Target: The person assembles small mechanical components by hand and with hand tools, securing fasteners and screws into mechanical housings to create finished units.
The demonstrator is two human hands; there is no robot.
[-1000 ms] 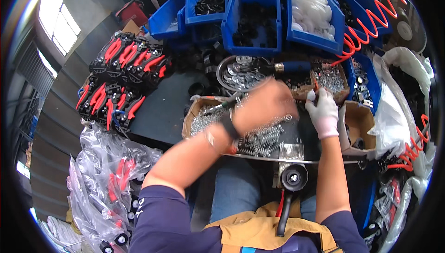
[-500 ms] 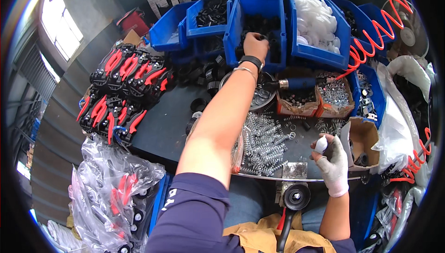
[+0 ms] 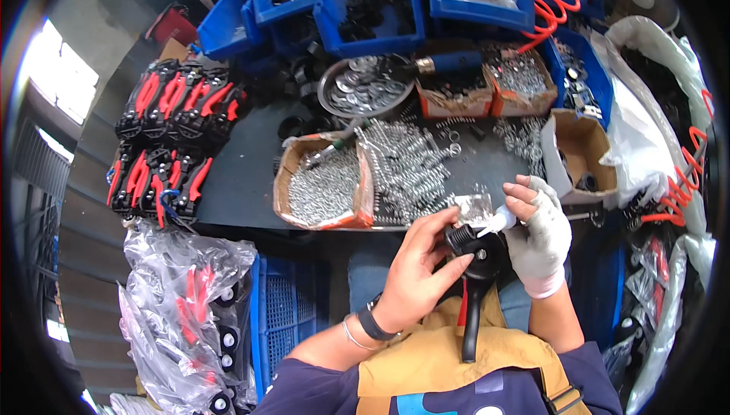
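Two hands at one black tool head, off the workbench's (image 3: 243, 179) near edge.
Left hand (image 3: 414, 274) is clasped on the tool head (image 3: 475, 251), steadying it; gloved right hand (image 3: 541, 232) is pinched on a small white piece (image 3: 498, 222) set against it.

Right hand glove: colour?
White, on the right hand; head view, the only one.

Navy long sleeves pushed up, mustard apron with dark strap at five o'clock, left hand (image 3: 414, 274) bare with black wristband and thin bangle, right hand (image 3: 541, 236) in white knit glove
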